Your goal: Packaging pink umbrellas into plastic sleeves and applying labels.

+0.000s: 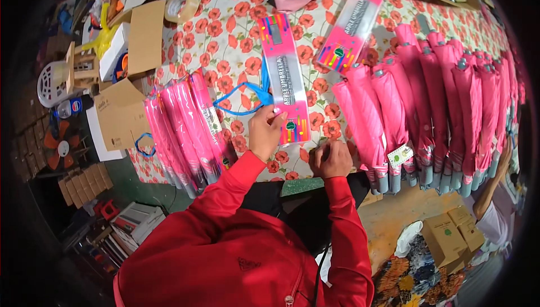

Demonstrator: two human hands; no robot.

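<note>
A flat clear umbrella sleeve (288, 76) with pink printed ends lies lengthwise on the table in front of me. My left hand (266, 131) is at its near left edge, thumb and fingers pinched on the pink end. Blue ribbon (261, 94) trails in a loop left of the sleeve, partly beneath it. My right hand (332, 159) rests by the table's near edge, right of the sleeve and apart from it. Its fingers are curled in, and whatever they may hold is hidden.
Pink folded umbrellas (427, 99) with grey handles lie in a large row at right. Several wrapped umbrellas (183, 130) are stacked at left. More printed sleeves (351, 26) lie at the far right. Cardboard boxes (145, 37) stand far left; a person's arm (495, 177) shows at right.
</note>
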